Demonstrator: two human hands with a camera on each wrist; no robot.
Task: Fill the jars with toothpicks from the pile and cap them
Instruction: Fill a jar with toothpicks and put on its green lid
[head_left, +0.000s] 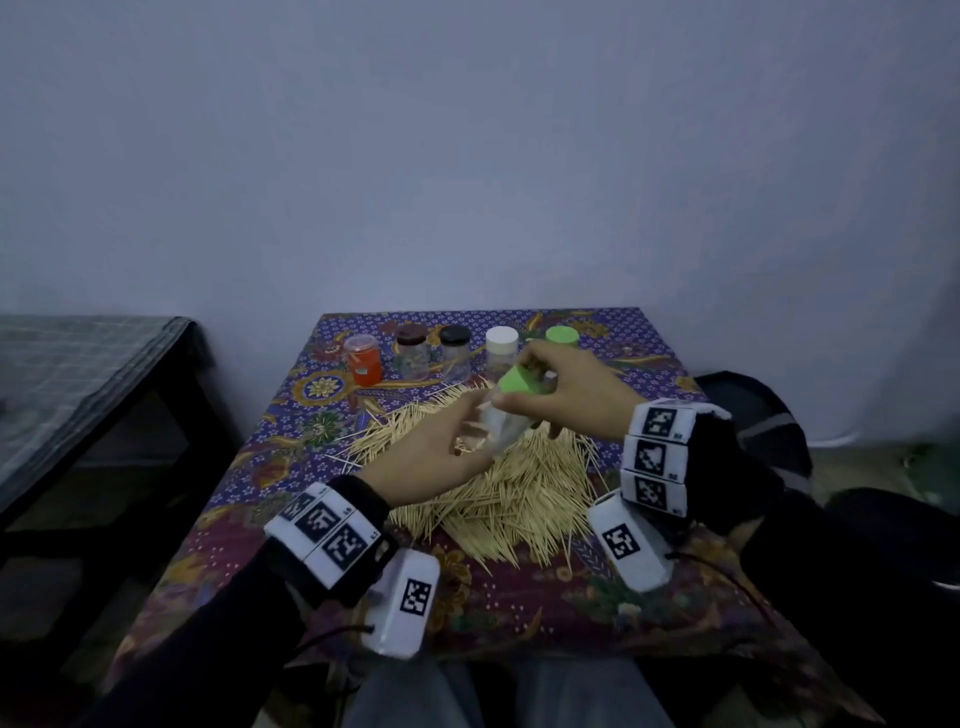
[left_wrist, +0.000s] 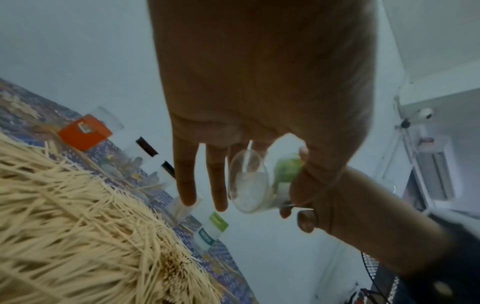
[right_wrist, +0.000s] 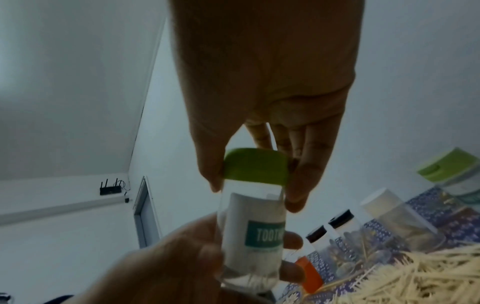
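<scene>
Above the toothpick pile (head_left: 493, 499) a clear jar (head_left: 503, 427) with a white and teal label (right_wrist: 255, 228) is held tilted. My left hand (head_left: 475, 423) grips its lower body, fingers wrapped round it (right_wrist: 291, 240); its round base (left_wrist: 248, 181) faces the left wrist camera. My right hand (head_left: 519, 371) pinches the green cap (head_left: 518, 383) between thumb and fingers (right_wrist: 298, 185). The cap (right_wrist: 255, 166) sits on the jar's mouth. How full the jar is cannot be told behind the label.
Along the back of the patterned tablecloth (head_left: 613, 597) stand an orange-labelled jar (head_left: 363, 358), two dark-capped jars (head_left: 413, 351) (head_left: 456, 348), a white-capped jar (head_left: 502, 345) and a green-capped jar (head_left: 562, 338). A dark bench (head_left: 78, 395) stands left of the table.
</scene>
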